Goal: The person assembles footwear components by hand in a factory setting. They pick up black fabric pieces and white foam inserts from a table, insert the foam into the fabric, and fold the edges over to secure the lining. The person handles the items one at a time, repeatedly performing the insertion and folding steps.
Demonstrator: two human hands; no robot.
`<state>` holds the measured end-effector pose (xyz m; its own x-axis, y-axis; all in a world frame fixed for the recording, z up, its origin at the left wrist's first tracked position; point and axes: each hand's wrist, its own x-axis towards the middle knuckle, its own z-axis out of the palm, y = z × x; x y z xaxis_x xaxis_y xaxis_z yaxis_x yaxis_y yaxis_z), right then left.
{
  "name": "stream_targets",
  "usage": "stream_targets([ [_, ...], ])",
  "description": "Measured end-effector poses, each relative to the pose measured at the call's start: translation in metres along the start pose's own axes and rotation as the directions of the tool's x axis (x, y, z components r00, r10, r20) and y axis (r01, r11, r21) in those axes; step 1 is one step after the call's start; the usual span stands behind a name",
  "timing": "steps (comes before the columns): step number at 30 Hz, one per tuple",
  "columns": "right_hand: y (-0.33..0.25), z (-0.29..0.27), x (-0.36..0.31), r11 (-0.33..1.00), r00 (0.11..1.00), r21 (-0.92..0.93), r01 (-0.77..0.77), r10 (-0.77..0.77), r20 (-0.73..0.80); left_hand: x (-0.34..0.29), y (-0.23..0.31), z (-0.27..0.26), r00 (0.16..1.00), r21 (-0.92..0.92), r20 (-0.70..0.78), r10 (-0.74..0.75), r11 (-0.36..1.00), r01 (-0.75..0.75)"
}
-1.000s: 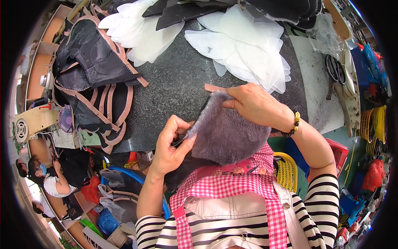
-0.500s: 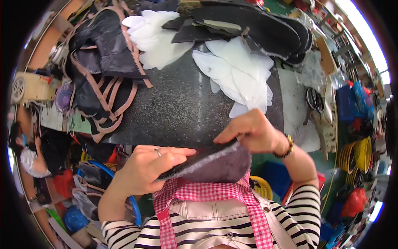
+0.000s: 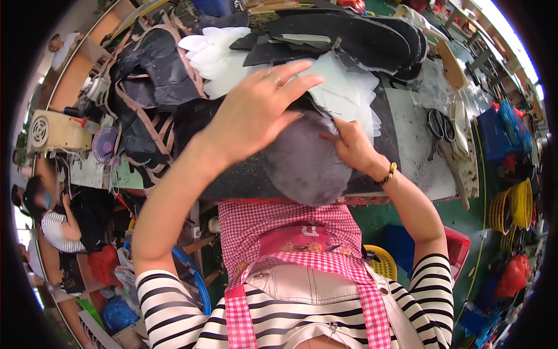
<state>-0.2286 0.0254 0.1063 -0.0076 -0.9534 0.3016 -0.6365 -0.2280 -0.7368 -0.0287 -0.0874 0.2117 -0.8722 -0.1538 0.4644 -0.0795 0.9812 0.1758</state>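
Bright, fairly even light fills the middle of the view, and a white strip of light [image 3: 514, 38] is blown out near the upper right rim. The translucent white petal-shaped sheets [image 3: 351, 87] look nearly washed out, while the black tabletop [image 3: 241, 185] stays dark. Blur softens the bare left hand [image 3: 250, 116] — its finger edges smear slightly — and the rounded grey plush piece [image 3: 308, 163] lacks crisp detail. Fisheye distortion bends straight edges toward the rim; the corners are solid black.
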Motion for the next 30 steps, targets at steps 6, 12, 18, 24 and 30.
stream_targets([
  [6, 0.043, -0.03, -0.014, 0.968, 0.985, -0.199, -0.155, 0.167, 0.047, -0.066, 0.008, 0.078, 0.974, -0.095, 0.173, -0.149, 0.982, 0.166],
  [12, 0.056, -0.05, -0.02, 0.892, 0.973, -0.436, -0.124, 0.195, 0.124, -0.036, -0.006, 0.085, 0.954, 0.079, 0.297, 0.048, 0.994, -0.074],
  [18, 0.007, -0.039, -0.009, 0.656, 0.983, -0.734, -0.175, 0.154, -0.097, -0.016, -0.041, 0.098, 0.921, 0.032, 0.39, -0.001, 0.999, -0.013],
  [24, 0.033, -0.004, -0.011, 0.701, 0.988, -0.697, 0.15, -0.077, 0.135, -0.016, -0.05, 0.101, 0.897, -0.004, 0.441, 0.042, 0.999, -0.045],
  [30, 0.022, -0.023, -0.065, 0.891, 0.966, -0.409, 0.198, -0.107, 0.234, -0.024, -0.055, 0.101, 0.878, 0.016, 0.478, 0.004, 1.0, -0.013],
])
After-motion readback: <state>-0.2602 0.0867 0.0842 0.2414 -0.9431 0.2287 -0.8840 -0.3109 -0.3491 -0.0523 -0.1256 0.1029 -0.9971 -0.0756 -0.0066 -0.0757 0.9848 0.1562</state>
